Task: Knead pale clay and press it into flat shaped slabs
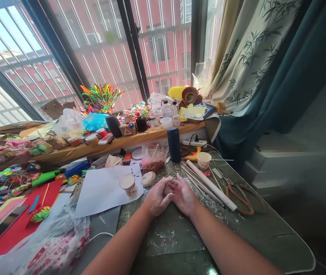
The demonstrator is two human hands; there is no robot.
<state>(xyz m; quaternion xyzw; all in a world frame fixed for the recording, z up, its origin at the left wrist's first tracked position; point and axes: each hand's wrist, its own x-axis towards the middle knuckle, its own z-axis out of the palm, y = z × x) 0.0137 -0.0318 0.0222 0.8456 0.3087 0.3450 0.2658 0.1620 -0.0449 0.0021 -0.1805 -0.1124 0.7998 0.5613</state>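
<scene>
My left hand (157, 198) and my right hand (184, 195) meet over the middle of the table, cupped against each other with the fingers overlapping. White powder coats both. Something small and rounded seems to lie between the palms, mostly hidden by the fingers, and I cannot make out what it is. Just left of the fingertips rests a pale lump of clay or dough (148, 178). A paper cup (129, 186) stands beyond my left hand on a white sheet of paper (100, 191). Right of my right hand lie a white rolling rod (211, 185) and several thin sticks (199, 183).
Scissors (240, 198) with orange-brown handles lie near the table's right edge. A second paper cup (204, 160), a dark cylinder (174, 145) and a plastic bag of reddish material (154, 158) stand farther back. A crumpled plastic bag (62, 244) is at the left front. The windowsill ledge (142, 136) holds craft supplies.
</scene>
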